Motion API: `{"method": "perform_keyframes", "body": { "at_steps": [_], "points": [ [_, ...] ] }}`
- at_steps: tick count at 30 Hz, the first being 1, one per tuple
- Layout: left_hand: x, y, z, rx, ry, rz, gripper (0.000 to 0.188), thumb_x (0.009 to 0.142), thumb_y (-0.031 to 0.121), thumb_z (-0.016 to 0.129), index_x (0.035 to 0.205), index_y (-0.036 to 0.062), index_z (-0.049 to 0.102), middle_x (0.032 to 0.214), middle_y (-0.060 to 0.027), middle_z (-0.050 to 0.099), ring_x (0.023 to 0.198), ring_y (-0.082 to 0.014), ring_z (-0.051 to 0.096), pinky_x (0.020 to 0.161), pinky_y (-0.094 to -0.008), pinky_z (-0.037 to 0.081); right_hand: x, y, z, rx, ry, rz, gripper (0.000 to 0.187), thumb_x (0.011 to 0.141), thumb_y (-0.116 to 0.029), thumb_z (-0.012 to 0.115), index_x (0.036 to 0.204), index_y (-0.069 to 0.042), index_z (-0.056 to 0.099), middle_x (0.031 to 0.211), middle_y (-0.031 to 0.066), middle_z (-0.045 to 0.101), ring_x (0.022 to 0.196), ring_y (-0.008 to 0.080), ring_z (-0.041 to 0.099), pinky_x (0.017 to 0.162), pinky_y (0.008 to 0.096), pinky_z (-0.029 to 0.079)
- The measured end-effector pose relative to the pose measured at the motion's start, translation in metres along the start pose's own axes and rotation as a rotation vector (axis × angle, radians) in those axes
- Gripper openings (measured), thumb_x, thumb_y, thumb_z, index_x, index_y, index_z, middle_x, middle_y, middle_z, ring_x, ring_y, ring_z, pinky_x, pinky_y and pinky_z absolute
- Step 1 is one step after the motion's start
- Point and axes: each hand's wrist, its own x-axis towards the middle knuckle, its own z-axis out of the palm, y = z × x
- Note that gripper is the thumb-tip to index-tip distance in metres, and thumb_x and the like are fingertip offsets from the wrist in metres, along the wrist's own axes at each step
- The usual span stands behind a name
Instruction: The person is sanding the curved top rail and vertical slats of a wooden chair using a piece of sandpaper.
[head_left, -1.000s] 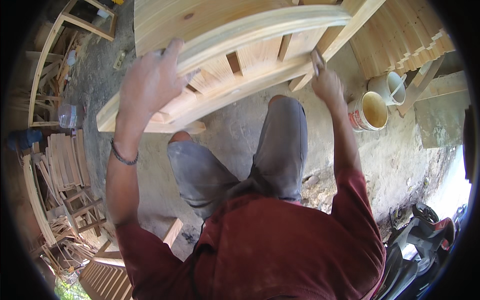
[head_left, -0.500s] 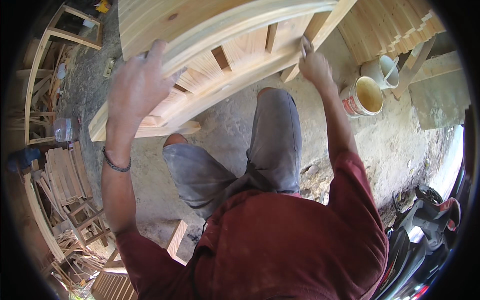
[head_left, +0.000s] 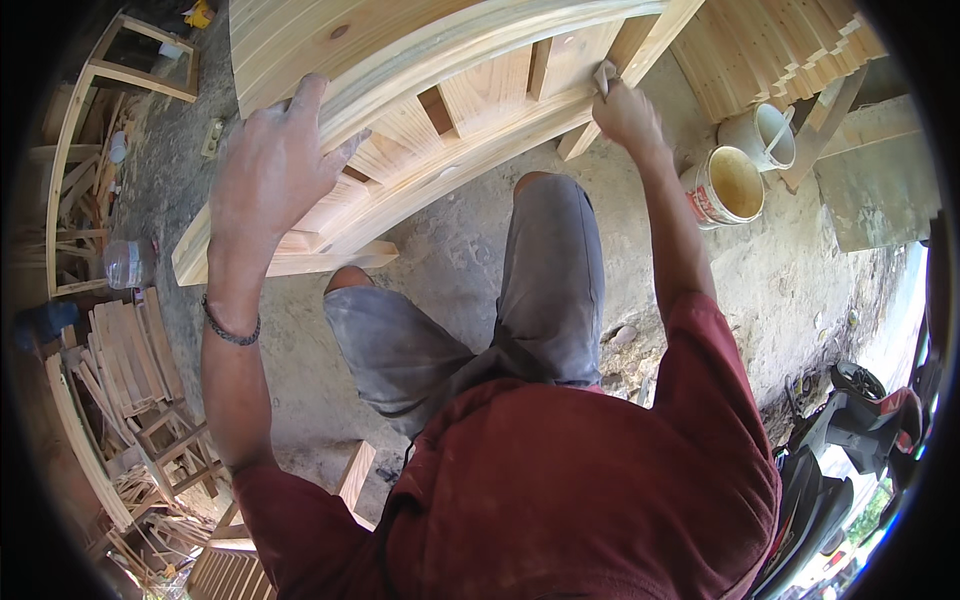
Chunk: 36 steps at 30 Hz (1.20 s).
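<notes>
Before me a pale wooden bed-like frame [head_left: 490, 150] stands on the floor, with a curved top rail and slats with gaps below it. My left hand [head_left: 275, 165] is closed over the left end of the curved rail, thumb on the near side; its other fingertips are partly hidden behind the wood. At the right end, my right hand [head_left: 628, 112] is closed on a small folded greyish piece [head_left: 604, 76], which looks like sandpaper. That piece touches or nearly touches the slatted side, close to the upright post [head_left: 655, 45].
Two white buckets, one nearer [head_left: 735, 187] and one behind [head_left: 757, 137], stand at the right. Stacked planks [head_left: 770, 50] lie beyond them. Wood scraps [head_left: 125, 350] and a clear plastic jug [head_left: 123, 264] are at the left. Dark motorbike-like parts [head_left: 850, 430] stand at lower right.
My right hand has shifted slightly, and the greyish piece between its fingers shows more plainly. My left hand keeps its place on the rail. The whole view has tilted a little.
</notes>
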Motion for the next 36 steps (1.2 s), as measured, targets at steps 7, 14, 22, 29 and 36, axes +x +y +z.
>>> {"method": "perform_keyframes", "body": {
  "at_steps": [7, 14, 22, 29, 36],
  "points": [
    [0.001, -0.003, 0.0, -0.011, -0.002, 0.016, 0.054, 0.09, 0.043, 0.073, 0.123, 0.0038, 0.057, 0.092, -0.0265, 0.071, 0.088, -0.0452, 0.069, 0.072, -0.052, 0.056, 0.0, -0.01, -0.009, -0.061, 0.018, -0.009, 0.053, 0.092, -0.018, 0.046, 0.144, -0.027, 0.053, 0.11, 0.0267, 0.071, 0.103, 0.0458, 0.068, 0.092, 0.0554, 0.052],
    [0.0, -0.008, 0.005, -0.015, 0.045, 0.061, 0.052, 0.089, 0.042, 0.074, 0.121, 0.004, 0.058, 0.088, -0.0255, 0.071, 0.085, -0.0451, 0.069, 0.071, -0.0514, 0.056, -0.009, 0.004, 0.001, 0.051, -0.064, 0.005, 0.057, 0.09, -0.018, 0.047, 0.148, -0.021, 0.047, 0.114, 0.0245, 0.071, 0.103, 0.0432, 0.069, 0.094, 0.0527, 0.052],
    [0.002, -0.012, 0.007, 0.002, 0.092, 0.104, 0.052, 0.087, 0.039, 0.076, 0.12, 0.0032, 0.058, 0.085, -0.0249, 0.071, 0.084, -0.0439, 0.07, 0.071, -0.0515, 0.056, -0.011, 0.002, 0.002, 0.037, -0.048, -0.043, 0.063, 0.092, -0.02, 0.046, 0.155, -0.019, 0.036, 0.117, 0.028, 0.069, 0.108, 0.0461, 0.066, 0.096, 0.0563, 0.05],
    [-0.001, -0.009, 0.003, 0.024, 0.089, 0.079, 0.054, 0.087, 0.041, 0.076, 0.117, 0.0002, 0.059, 0.086, -0.0257, 0.071, 0.085, -0.0448, 0.07, 0.071, -0.0512, 0.057, -0.048, -0.01, 0.001, -0.062, -0.004, -0.046, 0.064, 0.095, -0.024, 0.047, 0.157, -0.025, 0.033, 0.107, 0.025, 0.072, 0.109, 0.0442, 0.067, 0.093, 0.0558, 0.051],
    [0.003, -0.009, 0.001, -0.034, 0.013, 0.095, 0.054, 0.089, 0.038, 0.073, 0.124, -0.001, 0.059, 0.084, -0.025, 0.071, 0.086, -0.0459, 0.069, 0.073, -0.0512, 0.057, -0.043, 0.01, 0.029, 0.014, 0.002, -0.04, 0.057, 0.095, -0.024, 0.047, 0.152, -0.022, 0.041, 0.1, 0.0271, 0.072, 0.096, 0.0469, 0.069, 0.087, 0.0574, 0.053]
  ]
}}
